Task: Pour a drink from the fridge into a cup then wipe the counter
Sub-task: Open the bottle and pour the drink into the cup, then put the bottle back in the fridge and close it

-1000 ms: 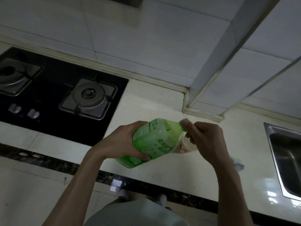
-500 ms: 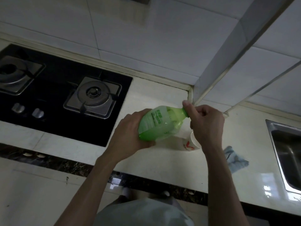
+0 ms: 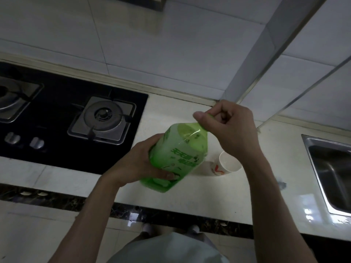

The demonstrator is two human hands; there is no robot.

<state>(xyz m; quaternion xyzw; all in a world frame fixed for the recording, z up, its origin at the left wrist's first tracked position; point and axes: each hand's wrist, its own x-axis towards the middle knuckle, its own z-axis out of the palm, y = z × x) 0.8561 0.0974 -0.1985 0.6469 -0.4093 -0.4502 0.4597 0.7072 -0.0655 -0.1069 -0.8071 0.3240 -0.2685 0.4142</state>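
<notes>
Hob [image 3: 57, 111]: black glass, left of the frame, with two burners and two knobs; well apart from the cup.
Left hand [image 3: 140, 164]: centre frame, fingers and thumb wrapped round the lower body of the bottle.
Bottle [image 3: 178, 158]: green plastic, held clear of the counter and tilted; its long axis runs from the base at lower centre up and rightward to the neck.
Right hand [image 3: 229, 128]: right of centre, thumb and fingers pinched on the cap [image 3: 209, 116]; I cannot tell whether it is loosening or tightening it.
Cup [image 3: 228, 164]: white paper, upright on the counter, just right of the bottle's body and under the right wrist; contents unclear.
Key relation: the neck points up past the cup, which lies below it and nearer the right hand, so pouring would likely mean tipping the neck down to the right.
Sink [image 3: 330, 173]: steel basin at the right edge.
Counter [image 3: 171, 114]: pale, glossy, dark-trimmed front.
Room: white tiled wall behind, dim light.
</notes>
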